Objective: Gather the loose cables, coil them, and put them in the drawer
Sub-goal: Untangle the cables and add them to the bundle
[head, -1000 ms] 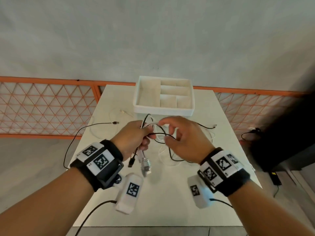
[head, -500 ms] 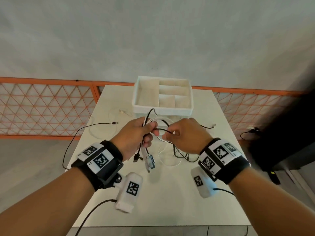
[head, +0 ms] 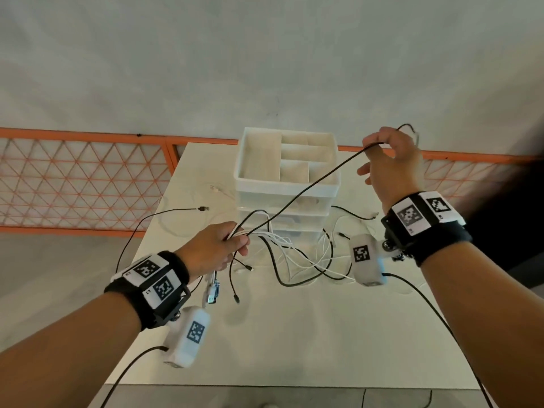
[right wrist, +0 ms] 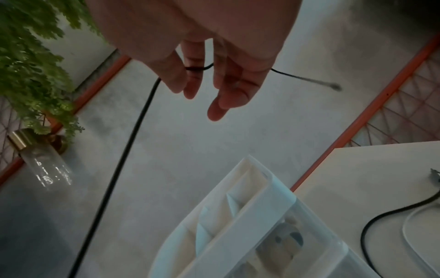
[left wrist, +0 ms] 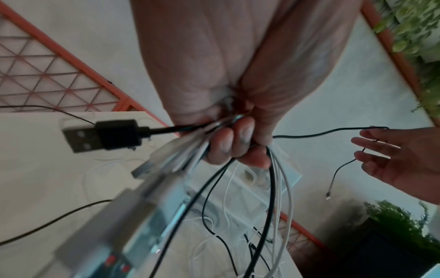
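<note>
My left hand [head: 219,248] grips a bundle of black and white cables [head: 282,248] in its fist over the white table [head: 294,334]. USB plugs [head: 212,293] dangle below it, and a black USB plug [left wrist: 100,135] sticks out of the fist. One black cable [head: 309,187] runs taut from that fist up to my right hand [head: 388,156], raised at the upper right. There the cable [right wrist: 196,68] threads between nearly straight fingers, its small plug [right wrist: 335,86] hanging past them. The white drawer unit [head: 287,184], topped by a divided tray, stands behind the bundle.
Loose on the table lie a black cable [head: 164,214] at the left, a white cable [head: 217,190] near the unit and more cables [head: 353,214] at the right. An orange lattice fence [head: 82,178] runs behind the table. A glass bottle [right wrist: 40,161] and plants [right wrist: 28,62] show in the right wrist view.
My right hand has left the bundle and swung up and to the right, drawing one black cable out taut. The left hand keeps its grip on the bundle.
</note>
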Demonstrator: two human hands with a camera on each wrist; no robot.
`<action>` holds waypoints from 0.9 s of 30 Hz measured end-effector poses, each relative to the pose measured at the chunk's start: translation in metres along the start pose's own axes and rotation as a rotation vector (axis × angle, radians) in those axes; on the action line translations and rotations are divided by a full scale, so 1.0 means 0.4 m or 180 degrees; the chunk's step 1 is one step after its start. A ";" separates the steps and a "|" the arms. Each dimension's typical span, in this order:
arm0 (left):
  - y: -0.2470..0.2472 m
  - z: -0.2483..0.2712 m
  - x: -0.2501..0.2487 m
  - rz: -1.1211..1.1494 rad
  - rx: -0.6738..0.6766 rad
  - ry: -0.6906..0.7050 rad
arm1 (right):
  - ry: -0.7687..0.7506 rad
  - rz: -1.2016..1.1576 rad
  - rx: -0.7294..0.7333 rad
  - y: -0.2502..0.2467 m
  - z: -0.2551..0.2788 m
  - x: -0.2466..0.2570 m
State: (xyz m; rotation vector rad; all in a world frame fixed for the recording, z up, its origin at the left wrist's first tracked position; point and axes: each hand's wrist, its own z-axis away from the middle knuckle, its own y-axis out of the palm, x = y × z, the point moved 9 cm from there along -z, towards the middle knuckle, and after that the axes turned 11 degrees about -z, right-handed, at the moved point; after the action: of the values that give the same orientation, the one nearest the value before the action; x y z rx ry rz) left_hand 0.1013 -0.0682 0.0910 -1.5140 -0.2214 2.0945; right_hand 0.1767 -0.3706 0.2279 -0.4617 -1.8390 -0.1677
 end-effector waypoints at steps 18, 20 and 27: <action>0.028 0.005 -0.088 0.1222 0.0292 0.0161 | -0.0702 0.0885 0.2338 0.266 0.322 -0.008; 0.033 0.008 -0.097 0.1166 0.0359 0.0214 | -0.0798 0.1008 0.2251 0.290 0.321 0.000; 0.027 0.029 -0.068 0.1433 0.0351 0.0163 | -0.0729 0.1313 0.2351 0.307 0.300 -0.024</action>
State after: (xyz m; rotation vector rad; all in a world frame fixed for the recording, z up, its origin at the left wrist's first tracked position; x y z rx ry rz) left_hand 0.0931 -0.0892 0.1130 -1.6633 0.2764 2.3545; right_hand 0.1214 -0.2199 0.1668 -0.3268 -1.8269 0.8481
